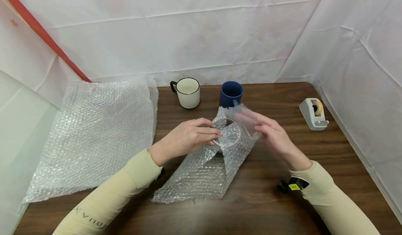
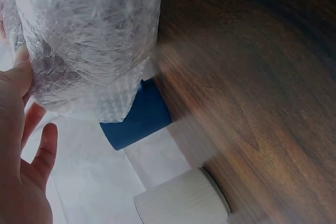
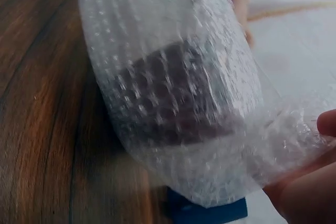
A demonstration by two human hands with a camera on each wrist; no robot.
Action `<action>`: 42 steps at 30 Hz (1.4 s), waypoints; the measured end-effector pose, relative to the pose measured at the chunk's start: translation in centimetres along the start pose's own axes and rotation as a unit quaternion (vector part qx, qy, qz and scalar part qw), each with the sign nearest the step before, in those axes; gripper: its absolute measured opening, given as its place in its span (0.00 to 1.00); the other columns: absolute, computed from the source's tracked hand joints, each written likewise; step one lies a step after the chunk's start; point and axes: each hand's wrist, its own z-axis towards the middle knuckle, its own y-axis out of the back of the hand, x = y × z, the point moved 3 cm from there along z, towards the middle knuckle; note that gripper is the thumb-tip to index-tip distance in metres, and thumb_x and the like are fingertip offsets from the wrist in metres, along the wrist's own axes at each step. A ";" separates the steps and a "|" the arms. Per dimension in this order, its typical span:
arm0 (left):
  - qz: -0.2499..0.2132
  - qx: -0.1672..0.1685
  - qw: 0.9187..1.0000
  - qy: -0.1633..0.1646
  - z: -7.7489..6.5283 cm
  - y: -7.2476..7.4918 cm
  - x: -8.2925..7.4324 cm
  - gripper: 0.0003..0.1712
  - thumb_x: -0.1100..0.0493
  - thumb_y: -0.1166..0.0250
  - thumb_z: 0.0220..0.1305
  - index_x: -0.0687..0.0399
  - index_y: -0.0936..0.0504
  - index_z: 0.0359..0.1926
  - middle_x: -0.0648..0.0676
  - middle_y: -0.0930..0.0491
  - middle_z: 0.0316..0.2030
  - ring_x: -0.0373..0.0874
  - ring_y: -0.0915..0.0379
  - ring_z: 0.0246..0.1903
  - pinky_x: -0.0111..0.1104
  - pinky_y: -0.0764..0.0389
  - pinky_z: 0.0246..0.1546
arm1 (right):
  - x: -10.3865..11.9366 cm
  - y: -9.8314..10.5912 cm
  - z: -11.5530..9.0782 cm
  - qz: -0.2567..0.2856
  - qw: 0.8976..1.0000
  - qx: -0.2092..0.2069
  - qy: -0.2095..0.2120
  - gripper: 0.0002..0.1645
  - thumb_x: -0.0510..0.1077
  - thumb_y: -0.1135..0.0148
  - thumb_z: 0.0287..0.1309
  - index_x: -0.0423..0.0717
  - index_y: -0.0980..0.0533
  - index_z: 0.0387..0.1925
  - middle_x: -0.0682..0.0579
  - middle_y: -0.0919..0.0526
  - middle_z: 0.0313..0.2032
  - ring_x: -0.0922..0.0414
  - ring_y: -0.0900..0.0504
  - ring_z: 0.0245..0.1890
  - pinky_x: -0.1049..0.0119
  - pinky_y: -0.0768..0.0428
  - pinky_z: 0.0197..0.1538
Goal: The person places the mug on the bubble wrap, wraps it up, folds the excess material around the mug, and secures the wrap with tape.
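At mid-table a round-rimmed cup (image 1: 226, 120) is partly covered by a sheet of bubble wrap (image 1: 204, 179). Through the plastic it looks dark (image 3: 173, 95) in the right wrist view; its exact kind is hard to tell. My left hand (image 1: 191, 135) holds the wrap against the cup's rim from the left, fingertips over the opening. In the left wrist view its thumb rests on the wrap while two fingers stand free. On the right side my right hand (image 1: 273, 133), slightly blurred, pinches a raised flap of the wrap between thumb and fingers.
Behind the wrapped cup stand a cream mug (image 1: 188, 97) with black rim and handle, and a blue mug (image 1: 230, 93). More bubble wrap (image 1: 100, 133) lies flat at the left. A white tape dispenser (image 1: 311, 118) sits near the table's right edge. White sheeting (image 1: 188, 36) surrounds the table.
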 end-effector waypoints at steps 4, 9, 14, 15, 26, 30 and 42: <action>-0.016 -0.009 1.000 0.008 0.0 0.0 0.1 0.21 0.66 0.27 0.59 0.55 0.15 0.55 0.46 0.18 0.56 0.44 0.29 0.59 0.32 0.28 0.60 | 0.3 -1.3 -0.1 -0.117 0.992 0.029 0.034 0.33 0.25 0.64 0.67 0.39 0.34 0.71 0.54 0.27 0.66 0.66 0.21 0.42 0.72 0.24 0.41; -0.043 -0.025 0.998 0.025 -0.2 0.0 0.2 0.19 0.63 0.29 0.62 0.55 0.15 0.55 0.47 0.17 0.54 0.44 0.29 0.59 0.32 0.26 0.58 | 0.3 -2.8 0.2 -0.266 0.954 0.090 0.103 0.32 0.25 0.59 0.66 0.38 0.34 0.71 0.44 0.33 0.70 0.48 0.39 0.72 0.64 0.42 0.72; -0.084 -0.042 0.994 0.047 -0.2 -0.1 0.5 0.18 0.61 0.29 0.62 0.57 0.15 0.53 0.52 0.18 0.54 0.44 0.27 0.59 0.33 0.28 0.60 | 0.0 -3.7 0.1 -0.386 0.907 0.123 0.110 0.32 0.30 0.54 0.66 0.42 0.34 0.71 0.46 0.36 0.72 0.47 0.44 0.74 0.59 0.47 0.74; -0.090 -0.046 0.994 0.051 -0.3 -0.1 0.5 0.17 0.60 0.28 0.62 0.57 0.15 0.52 0.52 0.18 0.54 0.44 0.27 0.58 0.33 0.28 0.60 | 0.0 -3.8 0.1 -0.402 0.900 0.130 0.104 0.32 0.32 0.53 0.67 0.43 0.34 0.71 0.48 0.37 0.73 0.48 0.45 0.75 0.59 0.48 0.74; -0.089 -0.026 0.991 0.094 -0.8 1.7 0.2 0.18 0.52 0.27 0.61 0.55 0.19 0.48 0.50 0.22 0.53 0.41 0.27 0.53 0.33 0.25 0.55 | -0.2 -4.3 -0.1 -0.482 0.855 0.152 0.117 0.29 0.48 0.49 0.73 0.46 0.34 0.72 0.51 0.37 0.73 0.51 0.47 0.75 0.55 0.49 0.74; -0.070 0.032 0.993 0.090 -1.6 3.1 -0.2 0.12 0.53 0.29 0.63 0.52 0.17 0.45 0.47 0.19 0.46 0.39 0.25 0.46 0.33 0.22 0.49 | -0.3 -4.3 -0.1 -0.485 0.853 0.147 0.120 0.29 0.49 0.48 0.73 0.46 0.33 0.71 0.51 0.36 0.73 0.52 0.46 0.75 0.55 0.49 0.74; -0.017 0.087 0.996 -0.032 -5.4 4.0 -4.5 0.16 0.65 0.33 0.58 0.46 0.14 0.47 0.49 0.21 0.53 0.42 0.25 0.49 0.34 0.20 0.44 | -0.4 -4.2 0.0 -0.475 0.860 0.147 0.118 0.28 0.47 0.50 0.74 0.46 0.33 0.71 0.52 0.36 0.73 0.52 0.47 0.75 0.56 0.49 0.74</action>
